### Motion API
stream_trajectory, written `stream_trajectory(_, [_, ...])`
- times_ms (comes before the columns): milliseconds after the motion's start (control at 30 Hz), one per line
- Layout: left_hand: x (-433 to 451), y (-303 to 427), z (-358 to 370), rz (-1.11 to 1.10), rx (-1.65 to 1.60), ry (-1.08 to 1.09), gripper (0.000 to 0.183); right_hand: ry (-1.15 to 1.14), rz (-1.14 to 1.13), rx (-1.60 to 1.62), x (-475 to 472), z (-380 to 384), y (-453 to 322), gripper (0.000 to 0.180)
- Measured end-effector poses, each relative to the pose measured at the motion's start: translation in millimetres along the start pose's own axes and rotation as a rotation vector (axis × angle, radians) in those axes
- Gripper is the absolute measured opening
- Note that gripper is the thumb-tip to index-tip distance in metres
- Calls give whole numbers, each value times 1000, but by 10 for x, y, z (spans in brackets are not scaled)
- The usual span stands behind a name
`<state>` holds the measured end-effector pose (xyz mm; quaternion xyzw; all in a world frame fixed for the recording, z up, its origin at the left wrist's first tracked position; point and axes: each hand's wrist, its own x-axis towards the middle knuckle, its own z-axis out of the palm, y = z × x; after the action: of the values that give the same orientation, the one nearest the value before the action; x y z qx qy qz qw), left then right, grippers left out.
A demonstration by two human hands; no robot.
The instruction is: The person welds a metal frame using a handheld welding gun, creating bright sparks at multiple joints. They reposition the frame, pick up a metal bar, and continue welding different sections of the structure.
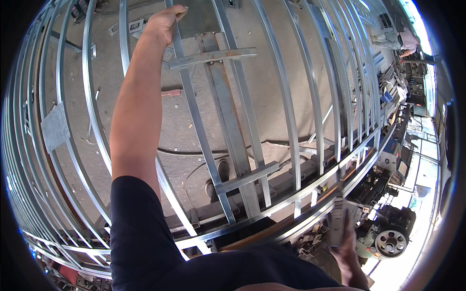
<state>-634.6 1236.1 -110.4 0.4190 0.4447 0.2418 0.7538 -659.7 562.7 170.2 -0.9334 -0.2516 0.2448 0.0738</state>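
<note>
A large grid of shiny square steel tubes (pixel 271 43) spreads out in front of me. My left hand (pixel 164 23) reaches to its far side and grips one tube (pixel 198 116); the fingers' underside is hidden. Two short steel crosspieces, a far one (pixel 214 56) and a near one (pixel 251 177), lie across that tube and its neighbour. Between these two tubes runs a wider, rust-streaked steel beam (pixel 225 116). Low on the right, my right hand (pixel 344 238) holds a grey tool (pixel 338 222), blurred, its kind unclear, beside the near frame rail.
A flat sheet-metal plate (pixel 55 127) sits on the left tubes. Cables (pixel 193 152) cross the concrete floor, where a shoe (pixel 223 170) shows below the frame. Machinery with a large gear wheel (pixel 390 244) stands at the right. Another person (pixel 407 42) is at the far right.
</note>
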Motion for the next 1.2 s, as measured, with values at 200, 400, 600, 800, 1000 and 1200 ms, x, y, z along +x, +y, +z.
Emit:
stream_trajectory(200, [197,-116,-59,-19,-42,-14,34,-3,256,-198,-152,-1355,-275,46])
stream_trajectory(400, [192,-95,40,2,-139,-82,32,248,-1,72,636,-1572,-1230,43])
stream_trajectory(600, [81,-29,-248,-4,-128,23,27,14,-385,611,2807,-1015,-2477,42])
stream_trajectory(800, [-50,-34,-3,-82,-74,17,22,-375,-358,1132,4234,-53,-3004,45])
stream_trajectory(1000, [-183,116,-94,-61,-61,17,20,-591,-383,1353,4499,599,-2986,40])
stream_trajectory(1200, [-203,140,-61,-76,-96,-52,22,-626,-336,1459,4499,785,-2979,38])
